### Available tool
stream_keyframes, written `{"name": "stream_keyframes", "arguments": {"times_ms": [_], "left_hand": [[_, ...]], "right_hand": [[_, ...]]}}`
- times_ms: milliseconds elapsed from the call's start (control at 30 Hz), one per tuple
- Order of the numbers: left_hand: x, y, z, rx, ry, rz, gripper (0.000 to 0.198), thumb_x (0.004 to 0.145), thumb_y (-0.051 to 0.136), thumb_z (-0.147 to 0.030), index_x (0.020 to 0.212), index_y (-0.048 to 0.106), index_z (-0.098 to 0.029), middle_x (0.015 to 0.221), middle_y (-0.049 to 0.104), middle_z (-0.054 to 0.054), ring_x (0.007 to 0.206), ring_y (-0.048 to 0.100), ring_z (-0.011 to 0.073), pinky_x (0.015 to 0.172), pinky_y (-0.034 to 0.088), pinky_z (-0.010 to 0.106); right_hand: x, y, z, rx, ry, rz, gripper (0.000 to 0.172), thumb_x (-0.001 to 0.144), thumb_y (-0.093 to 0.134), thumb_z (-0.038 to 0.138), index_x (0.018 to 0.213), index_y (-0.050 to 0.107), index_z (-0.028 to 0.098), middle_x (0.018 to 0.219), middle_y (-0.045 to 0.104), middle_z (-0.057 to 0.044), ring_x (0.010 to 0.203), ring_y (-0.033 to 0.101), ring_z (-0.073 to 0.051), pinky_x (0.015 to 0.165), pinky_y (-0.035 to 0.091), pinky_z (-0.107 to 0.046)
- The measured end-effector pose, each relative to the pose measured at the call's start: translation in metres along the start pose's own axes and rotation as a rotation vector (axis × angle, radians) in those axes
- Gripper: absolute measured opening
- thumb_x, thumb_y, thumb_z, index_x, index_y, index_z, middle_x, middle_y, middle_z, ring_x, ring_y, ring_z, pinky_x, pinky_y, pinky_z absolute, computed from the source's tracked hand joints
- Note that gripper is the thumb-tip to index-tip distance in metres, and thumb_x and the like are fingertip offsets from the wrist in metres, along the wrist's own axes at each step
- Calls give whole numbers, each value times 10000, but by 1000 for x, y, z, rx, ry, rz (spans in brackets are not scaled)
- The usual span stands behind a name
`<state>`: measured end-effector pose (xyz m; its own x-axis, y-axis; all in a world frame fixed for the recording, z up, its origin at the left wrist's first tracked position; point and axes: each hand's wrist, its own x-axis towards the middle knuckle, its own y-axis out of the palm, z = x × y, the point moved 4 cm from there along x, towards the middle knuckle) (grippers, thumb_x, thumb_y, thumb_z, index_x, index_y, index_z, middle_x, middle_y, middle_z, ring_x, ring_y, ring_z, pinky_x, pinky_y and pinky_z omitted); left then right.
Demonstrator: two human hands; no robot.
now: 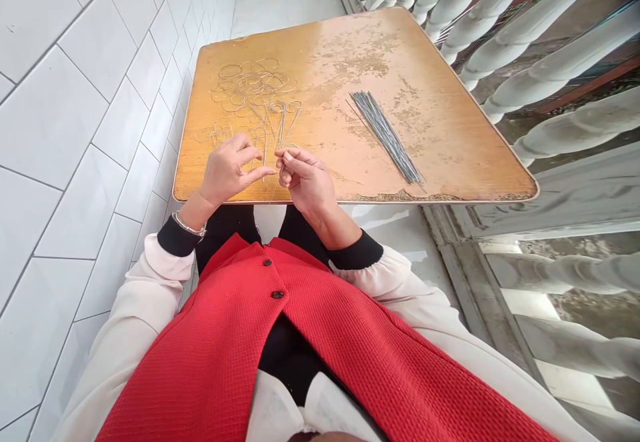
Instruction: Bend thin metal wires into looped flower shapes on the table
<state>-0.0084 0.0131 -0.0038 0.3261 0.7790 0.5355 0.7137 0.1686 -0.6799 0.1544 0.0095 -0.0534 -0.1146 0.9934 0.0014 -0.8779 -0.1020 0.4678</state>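
Observation:
My left hand and my right hand meet over the near edge of a worn wooden table. Both pinch a thin wire held between their fingertips, fingers closed on it. Just beyond my hands lie several wires bent into loops with straight tails. Farther back left is a loose heap of wire rings. A bundle of straight grey wires lies to the right of my right hand, slanting across the tabletop.
A white tiled wall runs along the left of the table. White balusters of a railing stand to the right. My red vest and pale sleeves fill the foreground.

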Motion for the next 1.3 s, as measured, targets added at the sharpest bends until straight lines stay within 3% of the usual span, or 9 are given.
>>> {"name": "stream_keyframes", "arguments": {"times_ms": [367,567,700,767,867,967,1033,1167,1300], "left_hand": [[-6,9,-21,-5,-118,-159,396,846,711,-377,553,504,-209,679,455,-4,642,408,130,669,346,307],[-7,19,-23,29,-60,-120,372,892,645,-348,570,518,-212,715,517,17,707,481,150,711,403,317],[-13,13,-25,-18,-81,-114,215,875,699,-423,779,676,-231,881,644,49,863,584,183,817,465,334],[-17,4,-29,-113,-129,-137,262,832,752,-473,974,709,-258,1078,680,66,972,610,196,826,482,315],[-21,-11,-28,-287,-230,-273,439,836,724,-571,1176,662,-300,1312,633,62,998,624,172,778,486,270],[-16,-17,-16,-600,-329,-407,427,893,630,-616,1186,652,-306,1298,647,43,958,640,130,781,502,245],[-7,-8,-6,-900,-458,-304,431,934,549,-633,1120,677,-266,1190,693,51,1007,678,137,817,534,252],[5,15,-3,-1084,-671,35,630,940,394,-745,1011,702,-200,1070,760,98,1070,733,212,865,578,325],[4,22,-10,-1161,-709,102,672,941,378,-751,972,720,-174,1048,782,100,1051,747,198,883,576,299]], "right_hand": [[-3,5,-5,36,13,-4,102,714,742,263,792,726,200,681,599,34,473,431,-37,454,333,-192],[-2,2,-6,-9,-9,-39,82,741,736,271,783,715,204,622,558,44,477,423,-51,458,334,-200],[0,-1,-6,-16,-31,-9,114,777,767,297,797,713,199,681,584,31,485,446,-42,458,343,-192],[-1,-1,-5,-7,-33,6,133,788,780,311,816,716,197,713,599,24,490,455,-35,464,356,-184],[-3,0,-5,21,-10,16,139,779,791,308,826,736,190,698,601,24,483,449,-29,460,357,-177],[-5,3,-4,42,11,35,152,734,816,301,819,762,187,689,614,23,477,445,-28,452,356,-178],[-6,6,-3,41,11,52,168,698,836,306,801,775,188,677,619,24,471,445,-28,445,354,-181],[-9,11,-4,9,5,77,168,679,853,327,735,775,189,657,629,19,457,441,-30,438,351,-187],[-10,11,-6,-38,-14,62,183,695,850,354,754,783,195,661,628,20,464,444,-34,441,363,-192]]}}
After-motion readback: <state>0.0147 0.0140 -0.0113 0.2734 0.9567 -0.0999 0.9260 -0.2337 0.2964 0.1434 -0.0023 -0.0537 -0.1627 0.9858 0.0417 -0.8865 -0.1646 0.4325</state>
